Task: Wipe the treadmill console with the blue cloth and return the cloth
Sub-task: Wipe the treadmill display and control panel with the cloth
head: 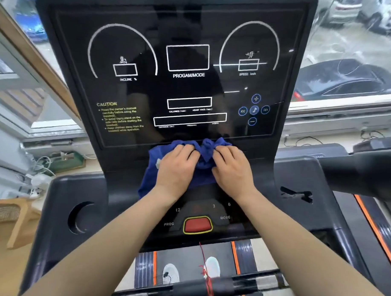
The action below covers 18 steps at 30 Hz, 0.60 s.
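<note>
Treadmill console (174, 85) with dark display panel, blue cloth (204, 152) bunched at the panel's lower edge, left hand (176, 167) and right hand (232, 169) side by side, fingers curled pinching cloth folds, red stop button (197, 225) below the wrists

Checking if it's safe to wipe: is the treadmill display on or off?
It looks off: the display windows are dark, showing only printed outlines and reflections, no lit numbers.

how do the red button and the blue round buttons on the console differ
The red button is one large, wide raised pad with a yellow rim, low on the console below the hands. The blue round buttons are five small flat circles with symbols, arranged in a cross at the panel's right. Both lie clear of the blue cloth.
</note>
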{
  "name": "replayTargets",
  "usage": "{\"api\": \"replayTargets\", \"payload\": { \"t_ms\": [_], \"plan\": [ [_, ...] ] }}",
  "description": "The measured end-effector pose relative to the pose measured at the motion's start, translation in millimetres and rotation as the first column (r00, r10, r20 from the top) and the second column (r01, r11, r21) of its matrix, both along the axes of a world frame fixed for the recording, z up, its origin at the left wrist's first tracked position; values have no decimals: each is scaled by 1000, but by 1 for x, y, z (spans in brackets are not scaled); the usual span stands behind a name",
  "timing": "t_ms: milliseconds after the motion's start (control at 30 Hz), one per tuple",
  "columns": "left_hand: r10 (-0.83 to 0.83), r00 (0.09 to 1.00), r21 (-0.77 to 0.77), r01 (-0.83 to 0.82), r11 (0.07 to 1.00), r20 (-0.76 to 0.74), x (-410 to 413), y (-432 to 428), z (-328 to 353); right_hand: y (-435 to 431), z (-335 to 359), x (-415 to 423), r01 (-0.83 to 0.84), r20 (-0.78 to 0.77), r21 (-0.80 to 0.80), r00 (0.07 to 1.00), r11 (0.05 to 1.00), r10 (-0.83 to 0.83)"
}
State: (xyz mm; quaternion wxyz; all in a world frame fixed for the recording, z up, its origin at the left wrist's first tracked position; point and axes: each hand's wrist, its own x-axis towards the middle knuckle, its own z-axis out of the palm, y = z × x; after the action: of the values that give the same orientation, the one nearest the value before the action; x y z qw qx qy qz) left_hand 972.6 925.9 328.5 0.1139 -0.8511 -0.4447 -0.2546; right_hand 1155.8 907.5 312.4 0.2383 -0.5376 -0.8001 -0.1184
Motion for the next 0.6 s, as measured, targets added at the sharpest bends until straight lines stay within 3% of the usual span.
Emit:
{"api": "replayTargets", "payload": {
  "t_ms": [300,600],
  "plan": [
    [-113,993,-100,110,989,-25,90,7,5,-7,13,65,160,-134,7,978,987,-157],
    [-22,999,-85,26,996,45,-43,-1,6,1,19,-56,23,-111,-59,993,998,-29]
  ]
}}
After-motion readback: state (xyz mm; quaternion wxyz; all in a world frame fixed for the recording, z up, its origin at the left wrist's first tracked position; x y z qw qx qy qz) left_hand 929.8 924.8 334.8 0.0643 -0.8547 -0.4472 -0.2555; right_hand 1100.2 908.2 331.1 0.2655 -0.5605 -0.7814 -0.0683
